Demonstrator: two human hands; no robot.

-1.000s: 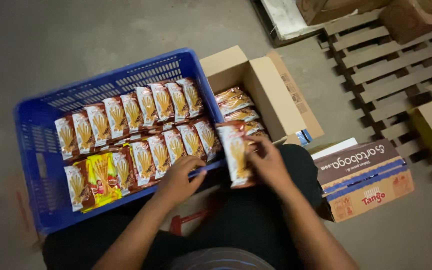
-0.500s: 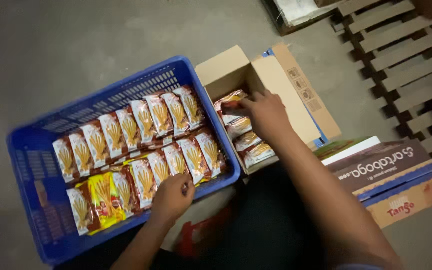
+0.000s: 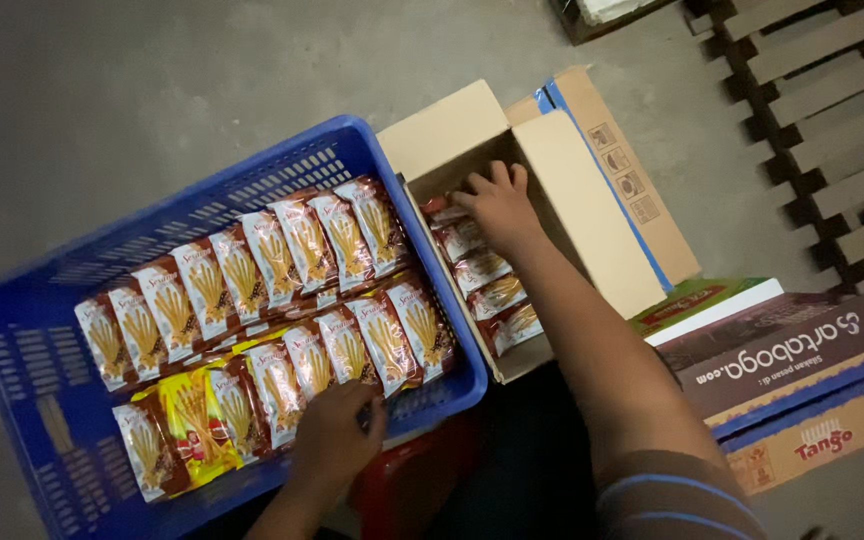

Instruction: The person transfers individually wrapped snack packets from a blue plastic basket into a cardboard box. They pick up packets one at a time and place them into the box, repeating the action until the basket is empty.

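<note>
Blue plastic crate [image 3: 42, 330] roughly half filled: two rows of brown snack packets [image 3: 252, 290]. Beside it, open cardboard box [image 3: 592, 220] holds more. Right hand [image 3: 497, 205] inside box, fingers spread flat on packets; left hand [image 3: 337, 435] rests loosely curled on crate's near row.

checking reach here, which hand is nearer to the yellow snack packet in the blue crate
Left. The left hand rests on the packets in the blue crate, just right of the yellow snack packet. The right hand is far off, inside the cardboard box.
</note>
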